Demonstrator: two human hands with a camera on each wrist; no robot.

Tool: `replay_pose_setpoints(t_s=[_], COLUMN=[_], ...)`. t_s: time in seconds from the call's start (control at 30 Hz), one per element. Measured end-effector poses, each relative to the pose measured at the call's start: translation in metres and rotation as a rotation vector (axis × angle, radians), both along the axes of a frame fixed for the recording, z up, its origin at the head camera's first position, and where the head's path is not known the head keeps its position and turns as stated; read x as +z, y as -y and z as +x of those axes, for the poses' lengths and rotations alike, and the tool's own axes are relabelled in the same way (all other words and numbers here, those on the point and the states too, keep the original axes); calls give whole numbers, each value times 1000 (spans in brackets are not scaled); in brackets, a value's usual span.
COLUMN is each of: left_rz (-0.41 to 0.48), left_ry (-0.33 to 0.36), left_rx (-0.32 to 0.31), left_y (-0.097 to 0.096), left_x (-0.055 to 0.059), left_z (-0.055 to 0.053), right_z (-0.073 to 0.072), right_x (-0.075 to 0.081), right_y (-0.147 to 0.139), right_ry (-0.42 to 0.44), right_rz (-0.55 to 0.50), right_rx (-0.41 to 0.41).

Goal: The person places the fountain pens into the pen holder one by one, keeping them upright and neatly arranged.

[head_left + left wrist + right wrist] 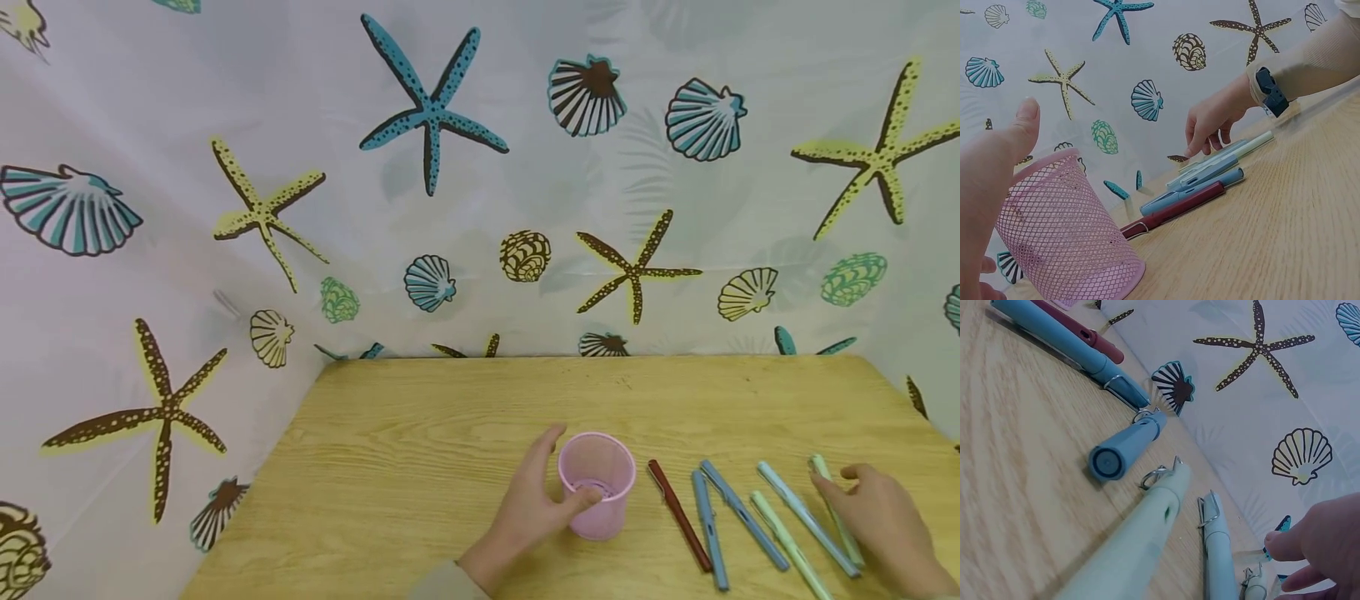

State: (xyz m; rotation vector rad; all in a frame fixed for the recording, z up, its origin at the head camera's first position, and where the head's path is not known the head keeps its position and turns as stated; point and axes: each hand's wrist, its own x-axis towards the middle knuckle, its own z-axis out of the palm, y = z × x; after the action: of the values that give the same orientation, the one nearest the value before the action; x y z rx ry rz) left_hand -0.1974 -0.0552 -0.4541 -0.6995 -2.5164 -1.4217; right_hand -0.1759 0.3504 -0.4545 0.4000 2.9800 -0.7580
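Observation:
A pink mesh pen cup [600, 527] stands upright on the table. My left hand [531, 497] is beside it with the thumb extended across its near side in the head view. The left wrist view shows that thumb straight and the other fingers partly hidden behind the cup [1069, 231]. At the right, my right hand [883, 510] reaches over the outermost pale green pen [845, 527], fingers bent and spread. In the right wrist view its thumb and fingers are apart, just beside that pen [1255, 584].
Between the hands lie a dark red pen [679, 517], a blue pen [708, 529], another blue pen [746, 517], a pale green pen [789, 540] and a light blue pen [807, 518]. A shell-and-starfish cloth [487, 192] borders the wooden table [420, 433] behind and at both sides.

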Motion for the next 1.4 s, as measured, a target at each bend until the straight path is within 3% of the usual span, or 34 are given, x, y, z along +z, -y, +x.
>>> replay_pose_setpoints(t_s=[0.2,0.43,0.7,0.93,1.1,1.4], left_rz=[89,273,284,291,289,315], left_ry=[65,210,261,279,307,325], left_rx=[-36,-156,-170,-163,-153,-157], left_y=[-4,-8,-12,-13,-13,-14], left_x=[-5,-7,-10,-5,-11,-12], left_z=[-3,-7,-9,-6,-9,-11], right_z=[0,-2,-8,-7,-7,-6], right_x=[-6,-10,-17,-14,-15,-16], right_y=[-2,-1,0,5,5,3], right_ry=[36,69,69,45,46,36], right_rz=[1,-7,24,13,0,-5], right_rx=[-17,-50,-50,-44,-38,-20])
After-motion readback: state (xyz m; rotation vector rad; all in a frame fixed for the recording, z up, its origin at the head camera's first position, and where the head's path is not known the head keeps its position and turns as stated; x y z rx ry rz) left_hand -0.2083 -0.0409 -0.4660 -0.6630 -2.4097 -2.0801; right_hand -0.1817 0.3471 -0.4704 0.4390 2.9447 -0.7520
